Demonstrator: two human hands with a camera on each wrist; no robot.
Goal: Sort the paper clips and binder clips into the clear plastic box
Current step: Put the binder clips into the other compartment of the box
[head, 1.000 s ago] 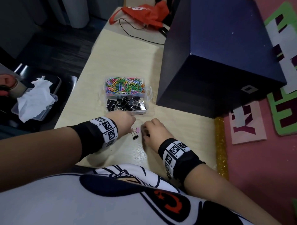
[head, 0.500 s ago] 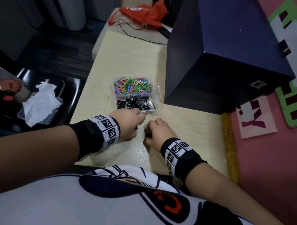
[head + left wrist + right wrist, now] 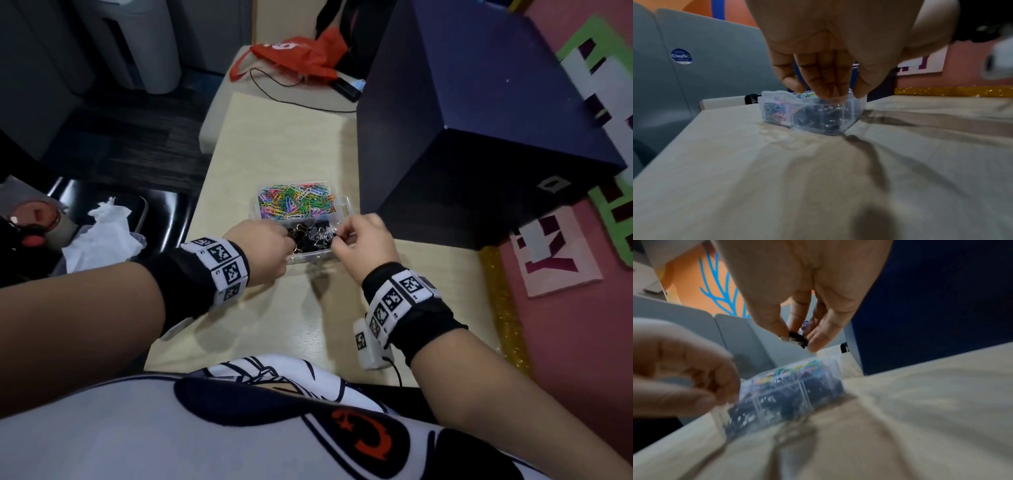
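Note:
The clear plastic box stands mid-table, with coloured paper clips in its far compartment and black binder clips in the near one. My left hand hangs over the near compartment's left end, fingers bunched and pointing down to the rim. Nothing shows between its fingertips. My right hand hovers just above the box's right end. It pinches a small black binder clip between thumb and fingers. Both wrist views of the box are blurred.
A large dark blue box stands right of the clear box, close to it. A red bag and a black cable lie at the table's far end. White tissue sits on a chair to the left. A gold glitter strip edges the table's right side.
Both hands have lifted from the table's near part and moved forward to the box. The pink binder clip that lay between them is no longer in view.

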